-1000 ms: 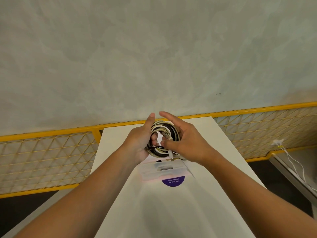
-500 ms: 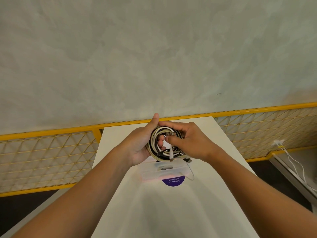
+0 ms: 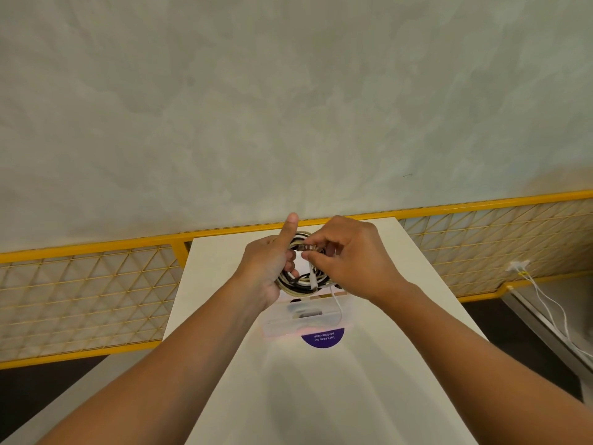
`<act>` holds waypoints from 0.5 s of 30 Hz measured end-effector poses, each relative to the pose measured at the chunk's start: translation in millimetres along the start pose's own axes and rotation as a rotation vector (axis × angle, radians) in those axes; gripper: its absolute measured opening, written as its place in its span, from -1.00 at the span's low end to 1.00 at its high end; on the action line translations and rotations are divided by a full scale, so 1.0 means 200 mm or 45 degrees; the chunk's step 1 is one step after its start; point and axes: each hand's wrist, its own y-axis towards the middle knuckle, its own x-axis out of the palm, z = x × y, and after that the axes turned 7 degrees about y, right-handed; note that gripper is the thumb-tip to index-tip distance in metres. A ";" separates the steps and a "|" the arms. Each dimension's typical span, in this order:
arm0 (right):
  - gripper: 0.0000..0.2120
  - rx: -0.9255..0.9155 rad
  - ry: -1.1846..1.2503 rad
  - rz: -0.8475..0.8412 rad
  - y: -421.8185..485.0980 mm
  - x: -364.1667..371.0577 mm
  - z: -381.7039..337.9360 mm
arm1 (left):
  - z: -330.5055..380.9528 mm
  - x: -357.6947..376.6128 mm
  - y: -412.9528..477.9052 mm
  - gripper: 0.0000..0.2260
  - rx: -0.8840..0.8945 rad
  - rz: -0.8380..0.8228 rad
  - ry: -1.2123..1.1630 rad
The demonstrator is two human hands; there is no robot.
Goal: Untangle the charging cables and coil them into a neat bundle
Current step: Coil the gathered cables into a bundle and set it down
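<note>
Fingers of the right hand (image 3: 349, 261) pinch a cable end at the coil's far rim; the left hand (image 3: 268, 268) wraps the cable coil (image 3: 296, 282) above the worktop (image 3: 224, 284). Light, springy loops want a grip across all strands.

Two bare hands hold a coil of black and white cables (image 3: 300, 281) above a white table (image 3: 224, 268). The left hand (image 3: 268, 268) grips the coil; the right hand (image 3: 349, 261) pinches a connector at its top.
</note>
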 end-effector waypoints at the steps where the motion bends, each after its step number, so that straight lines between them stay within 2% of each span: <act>1: -0.88 0.022 0.026 -0.008 0.00 0.00 -0.01 | 0.00 0.00 0.00 -0.54 0.015 0.010 0.007; 7: -0.91 0.043 0.141 -0.015 0.01 -0.03 -0.01 | 0.01 0.00 0.00 -0.60 0.053 0.065 -0.019; 15: -0.94 0.147 0.038 -0.109 0.02 -0.04 -0.02 | -0.01 -0.02 0.03 -0.57 0.057 0.086 -0.042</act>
